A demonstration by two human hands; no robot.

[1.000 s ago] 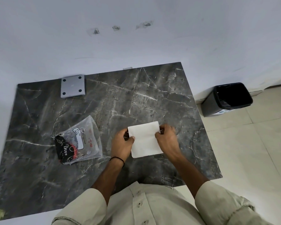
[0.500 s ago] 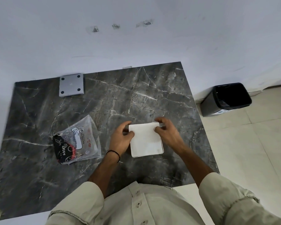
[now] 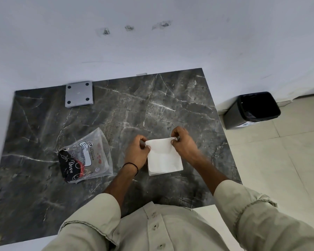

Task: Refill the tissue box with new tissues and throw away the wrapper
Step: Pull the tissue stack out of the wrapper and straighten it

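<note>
Both forearms reaching up from the lower edge of the frame and converging at centre, bare from rolled beige sleeves (image 3: pixel 243 211) to the wrists. Left hand (image 3: pixel 137 151) just left of centre, back turned up toward the camera, fingers curled inward, thumb and forefinger pinched together at its upper right. Thin black band (image 3: pixel 130 166) around the left wrist. Right hand (image 3: pixel 184 142) just right of centre and slightly higher in the frame, knuckles up, fingers bent under, fingertips pinched at its left side. Hands level with each other and near, not touching, wrists angled inward, elbows spread wide toward the lower corners.
</note>
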